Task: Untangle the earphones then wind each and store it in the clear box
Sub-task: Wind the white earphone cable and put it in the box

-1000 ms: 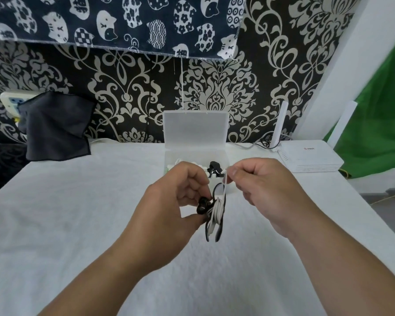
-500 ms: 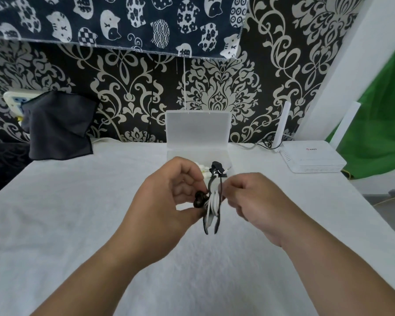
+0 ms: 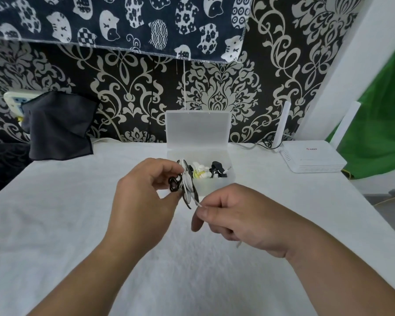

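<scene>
My left hand (image 3: pixel 144 197) pinches a coil of black and white earphone cable (image 3: pixel 187 188) upright above the white table. A black earbud sticks out of the coil toward my left thumb. My right hand (image 3: pixel 242 220) sits just below and right of the coil, pinching the loose white cable end (image 3: pixel 198 204); a short white piece also pokes out under that palm. Behind the coil stands the clear box (image 3: pixel 211 187), lid up, holding wound white, yellow and black earphones (image 3: pixel 209 171).
A white router (image 3: pixel 312 157) with an upright antenna sits at the back right, its cable trailing along the wall. A dark cloth (image 3: pixel 59 126) hangs over the table's back left corner. Green fabric (image 3: pixel 379 124) hangs at the far right.
My right hand has dropped from the top of the coil to below it, drawing the white cable end down around the coil. The left hand has tilted the coil slightly.
</scene>
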Tool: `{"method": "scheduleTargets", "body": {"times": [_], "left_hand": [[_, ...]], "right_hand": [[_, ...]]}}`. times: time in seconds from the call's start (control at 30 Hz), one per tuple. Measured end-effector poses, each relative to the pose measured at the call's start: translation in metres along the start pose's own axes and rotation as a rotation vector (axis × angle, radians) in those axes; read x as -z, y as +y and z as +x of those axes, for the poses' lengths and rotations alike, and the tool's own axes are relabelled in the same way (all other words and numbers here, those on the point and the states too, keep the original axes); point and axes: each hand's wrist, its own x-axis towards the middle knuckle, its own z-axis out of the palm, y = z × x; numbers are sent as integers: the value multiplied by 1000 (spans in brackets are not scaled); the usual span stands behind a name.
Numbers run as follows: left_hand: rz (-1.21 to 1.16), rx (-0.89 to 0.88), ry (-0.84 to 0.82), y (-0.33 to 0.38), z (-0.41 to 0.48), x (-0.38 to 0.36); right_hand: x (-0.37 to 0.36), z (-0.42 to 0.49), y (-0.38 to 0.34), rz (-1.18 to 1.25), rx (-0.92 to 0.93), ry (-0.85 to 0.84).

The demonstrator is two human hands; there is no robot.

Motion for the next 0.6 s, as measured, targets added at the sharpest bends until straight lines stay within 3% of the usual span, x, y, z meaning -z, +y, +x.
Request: {"method": "scheduleTargets", "body": {"times": [0.2, 0.33, 0.47, 0.6], "left_hand": [[175, -198, -93, 3, -1, 2], [221, -298, -264, 6, -6, -3], [98, -165, -319, 8, -13, -8], [-44, -95, -316, 11, -13, -8]], "right_hand": [[7, -5, -6, 42, 76, 34], [10, -5, -8, -155, 130, 180], [23, -3, -4, -221, 115, 445], [26, 2, 7, -193, 75, 559]]}}
